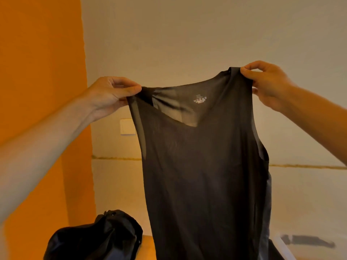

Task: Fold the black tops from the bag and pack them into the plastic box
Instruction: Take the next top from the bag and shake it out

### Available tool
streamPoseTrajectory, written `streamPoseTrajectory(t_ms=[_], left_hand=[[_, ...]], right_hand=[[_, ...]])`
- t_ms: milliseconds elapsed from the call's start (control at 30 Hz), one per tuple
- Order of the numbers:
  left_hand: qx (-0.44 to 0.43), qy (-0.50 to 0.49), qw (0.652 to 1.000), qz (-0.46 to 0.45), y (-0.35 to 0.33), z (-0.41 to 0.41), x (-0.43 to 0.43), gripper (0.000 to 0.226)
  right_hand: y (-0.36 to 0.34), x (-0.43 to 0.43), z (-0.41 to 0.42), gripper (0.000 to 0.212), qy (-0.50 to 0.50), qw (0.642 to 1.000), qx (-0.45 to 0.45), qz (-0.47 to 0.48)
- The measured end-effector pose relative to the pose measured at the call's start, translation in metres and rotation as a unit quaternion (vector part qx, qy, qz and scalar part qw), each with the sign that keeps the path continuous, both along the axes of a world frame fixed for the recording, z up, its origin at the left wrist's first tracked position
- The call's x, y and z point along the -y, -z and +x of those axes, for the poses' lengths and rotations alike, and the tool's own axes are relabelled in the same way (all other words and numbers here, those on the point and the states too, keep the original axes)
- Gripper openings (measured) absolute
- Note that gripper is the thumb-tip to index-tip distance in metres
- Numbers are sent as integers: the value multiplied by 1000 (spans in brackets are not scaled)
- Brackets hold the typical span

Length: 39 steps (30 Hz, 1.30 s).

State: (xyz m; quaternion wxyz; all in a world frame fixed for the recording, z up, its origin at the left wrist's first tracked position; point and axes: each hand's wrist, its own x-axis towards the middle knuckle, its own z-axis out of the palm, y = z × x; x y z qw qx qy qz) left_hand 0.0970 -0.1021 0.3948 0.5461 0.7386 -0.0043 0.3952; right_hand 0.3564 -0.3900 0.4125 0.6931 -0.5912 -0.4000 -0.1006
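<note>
A black sleeveless top (pixel 202 166) hangs spread out in the air in front of me, with a white XL label inside its neckline. My left hand (pixel 110 94) pinches its left shoulder strap. My right hand (pixel 266 81) pinches the right strap, a little higher. The hem drops out of view at the bottom. A black bag (pixel 97 239) lies low at the left, its top bunched. The clear plastic box (pixel 285 246) shows only as a rim at the bottom right, partly hidden by the top.
An orange wall (pixel 37 72) fills the left side and a pale wall (pixel 187 34) stands behind the top. A white wall switch (pixel 127 126) sits left of the top. A strip of wooden surface (pixel 148 246) shows between bag and top.
</note>
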Motion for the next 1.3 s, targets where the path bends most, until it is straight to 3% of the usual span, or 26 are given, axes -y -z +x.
streamPoseTrajectory(t_ms=[167, 300, 400, 500, 600, 700, 867, 1033, 1100, 1200, 1300], left_hand=[[2, 74, 951, -301, 4, 8, -1, 31], [20, 59, 945, -320, 5, 15, -1, 22], [37, 28, 969, -242, 7, 18, 1, 23], [63, -76, 985, -140, 13, 19, -5, 32], [66, -194, 979, 2, 19, 16, -10, 34], [63, -225, 967, 96, 21, 15, -7, 32], [84, -274, 943, 170, 24, 17, -12, 23], [119, -278, 937, 178, 26, 24, -9, 12], [125, -298, 920, 221, 25, 26, -6, 9], [118, -348, 854, 369, 27, 30, -5, 15], [27, -351, 792, 499, 29, 34, -14, 27]], right_hand=[[4, -5, -2, 4, -13, 999, -30, -18], [8, -8, -1, 4, -4, 998, -29, -49], [10, -11, -2, 4, -7, 998, -32, -47], [11, -13, -2, 5, -13, 998, -33, -43], [10, -14, -1, 7, -14, 998, -26, -47], [10, -15, 0, 9, -10, 999, -19, -48], [9, -13, 3, 12, -4, 999, -24, -45], [11, -12, 6, 13, 9, 998, -19, -57], [12, -12, 7, 14, 12, 998, -16, -62], [14, -13, 7, 13, 18, 998, -12, -60], [15, -12, 8, 13, 27, 998, -5, -57]])
